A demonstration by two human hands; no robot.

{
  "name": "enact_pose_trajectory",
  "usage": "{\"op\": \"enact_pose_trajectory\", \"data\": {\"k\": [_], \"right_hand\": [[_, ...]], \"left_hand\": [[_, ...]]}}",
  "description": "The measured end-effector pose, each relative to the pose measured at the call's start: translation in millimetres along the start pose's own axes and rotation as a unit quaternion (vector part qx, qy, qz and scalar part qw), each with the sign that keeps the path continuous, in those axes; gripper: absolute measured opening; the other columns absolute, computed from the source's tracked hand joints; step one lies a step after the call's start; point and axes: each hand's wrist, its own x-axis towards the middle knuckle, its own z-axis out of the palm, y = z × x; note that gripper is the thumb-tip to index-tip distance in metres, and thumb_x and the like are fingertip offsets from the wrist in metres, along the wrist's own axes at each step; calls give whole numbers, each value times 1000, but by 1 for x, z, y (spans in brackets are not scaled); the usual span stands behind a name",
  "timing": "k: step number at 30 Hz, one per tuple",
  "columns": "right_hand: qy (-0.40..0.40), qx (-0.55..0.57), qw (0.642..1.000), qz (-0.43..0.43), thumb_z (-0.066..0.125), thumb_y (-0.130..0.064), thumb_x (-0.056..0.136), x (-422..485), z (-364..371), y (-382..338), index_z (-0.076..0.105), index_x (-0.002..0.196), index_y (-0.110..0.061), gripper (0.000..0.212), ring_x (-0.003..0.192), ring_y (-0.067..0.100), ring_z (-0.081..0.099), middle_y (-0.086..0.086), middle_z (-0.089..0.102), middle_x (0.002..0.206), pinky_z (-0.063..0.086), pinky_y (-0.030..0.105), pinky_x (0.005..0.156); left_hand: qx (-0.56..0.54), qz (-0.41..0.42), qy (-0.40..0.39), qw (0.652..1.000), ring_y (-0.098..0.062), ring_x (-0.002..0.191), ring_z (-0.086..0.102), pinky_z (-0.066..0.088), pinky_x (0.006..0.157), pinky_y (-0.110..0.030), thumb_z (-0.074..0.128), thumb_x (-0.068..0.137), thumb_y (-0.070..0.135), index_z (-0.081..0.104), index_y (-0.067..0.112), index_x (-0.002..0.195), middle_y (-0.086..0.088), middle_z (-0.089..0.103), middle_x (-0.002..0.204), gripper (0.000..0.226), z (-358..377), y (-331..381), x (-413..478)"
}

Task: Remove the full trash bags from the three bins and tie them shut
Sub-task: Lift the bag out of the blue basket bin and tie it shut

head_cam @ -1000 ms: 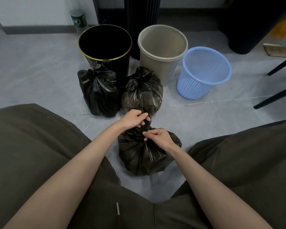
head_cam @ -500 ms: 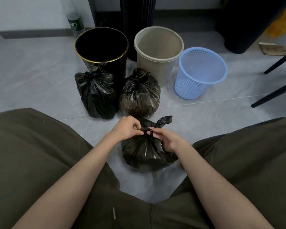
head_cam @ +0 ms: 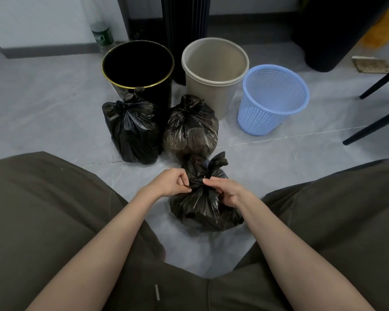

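Observation:
A black trash bag lies on the grey floor between my knees. My left hand pinches its gathered neck from the left, and my right hand pinches the same neck from the right. One loose bag tail sticks up behind the knot. Two more tied black bags stand behind it, one on the left and one in the middle. Three bins with no bags inside stand at the back: a black bin with a gold rim, a beige bin and a blue mesh basket.
My trouser legs frame the bag on both sides. A plastic bottle stands by the wall at the back left. Black chair legs cross the floor at the right. A dark column rises behind the bins.
Both hands have come down from the upper neck to the knot and pulled apart slightly. The bag neck is cinched tighter, with one tail now standing free behind the knot.

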Motion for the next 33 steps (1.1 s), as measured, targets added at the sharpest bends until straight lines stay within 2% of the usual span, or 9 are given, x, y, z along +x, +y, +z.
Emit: {"op": "enact_pose_trajectory", "data": {"k": [3,6,8,10,13,19,23,28,33], "right_hand": [[35,25,998,-39,77,-4,75,3,-1,3,63,95,-9,24,82,16,57,7,63,82,52,29,74],[23,18,999,-39,80,-7,72,4,0,4,64,90,-11,24,70,13,57,5,63,77,51,23,60],[22,4,999,-42,81,-9,72,5,-1,4,64,88,-12,23,67,12,53,2,61,72,47,18,53],[36,3,998,-47,78,-7,75,4,0,4,64,91,-11,23,63,9,48,0,57,68,43,13,46],[43,7,998,-52,78,-7,76,2,1,3,63,91,-11,21,63,9,43,-1,54,67,42,15,54],[25,23,999,-11,77,-9,77,2,-2,2,63,96,-12,23,71,9,53,2,62,81,47,17,59],[18,-76,996,-41,80,-8,73,4,-5,2,67,78,-12,15,64,6,57,-5,66,62,48,11,54],[24,-289,943,-165,85,-10,66,0,2,-4,64,53,-16,26,52,1,48,-12,55,47,41,15,57],[42,-427,871,-240,83,-14,67,-3,2,-7,68,65,-11,16,65,4,62,-1,70,69,47,17,71]], "left_hand": [[53,23,40,998,-12,98,43,42,85,-28,74,67,55,48,24,115,5,47,101,63,-2,13,-2],[128,30,37,991,-16,118,40,40,100,-37,68,66,66,45,25,126,3,49,122,76,4,19,-1],[131,32,51,990,-17,117,50,43,97,-35,67,73,58,50,24,124,4,58,123,63,13,15,1],[88,30,91,992,-14,104,60,46,85,-28,68,80,46,59,24,114,6,66,108,41,21,10,0],[48,46,144,987,-13,84,65,47,71,-24,69,82,37,72,24,98,6,71,86,21,24,8,-1],[96,66,139,983,-12,93,65,51,81,-28,70,81,35,75,27,99,8,74,98,20,21,14,-4],[132,17,127,983,-13,96,63,50,80,-28,68,82,38,74,33,99,10,72,98,18,24,8,-4],[117,-11,123,985,-10,93,64,51,77,-27,68,82,38,74,34,95,12,72,93,15,26,-1,-5],[76,11,72,994,-5,83,65,50,69,-23,70,79,42,74,31,85,12,72,83,13,28,-12,-1]]}}
